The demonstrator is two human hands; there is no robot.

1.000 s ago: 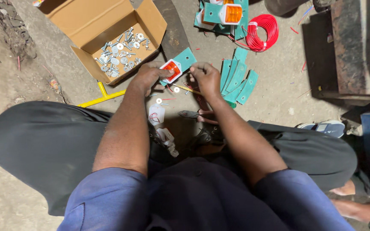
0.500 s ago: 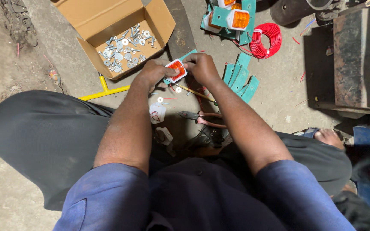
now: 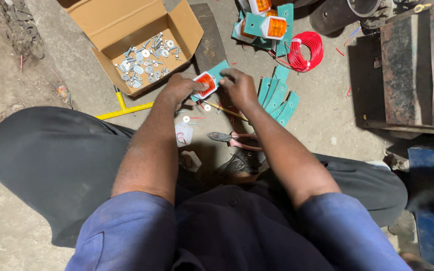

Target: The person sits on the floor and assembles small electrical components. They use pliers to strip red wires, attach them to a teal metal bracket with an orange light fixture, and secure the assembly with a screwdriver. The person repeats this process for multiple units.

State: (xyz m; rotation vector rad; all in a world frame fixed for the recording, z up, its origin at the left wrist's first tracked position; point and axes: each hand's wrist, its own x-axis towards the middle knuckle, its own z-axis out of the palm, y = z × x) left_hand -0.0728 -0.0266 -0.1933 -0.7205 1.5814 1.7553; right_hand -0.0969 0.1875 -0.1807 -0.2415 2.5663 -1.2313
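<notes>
- The teal bracket with the orange-red lamp [image 3: 208, 83] is held off the floor between both hands, just in front of the open cardboard box [image 3: 126, 25]; a second ago it was lower and further to the right, beside the fanned teal plates.
- The left hand [image 3: 179, 89] is closed on the lamp end of the bracket, its grip clamped from the left side and below.
- The right hand [image 3: 239, 86] is pinched on the bracket's far teal end, with fingers together over the upper edge; whether a small part is also pinched there cannot be told.
- Since the earlier views both hands have been brought closer to the box of silver bolts and washers [image 3: 144, 60], so the fasteners now lie within short reach.
- The fanned teal plates [image 3: 277, 98] are left untouched on the floor, just right of the right hand.
- Pink-handled pliers [image 3: 232, 139], a thin yellow-handled tool [image 3: 224, 110] and loose washers [image 3: 207, 107] lie beneath the hands, unmoved.
- Finished lamp assemblies [image 3: 267, 25] and a red wire coil [image 3: 305, 50] are seen beyond, well apart from both hands.
</notes>
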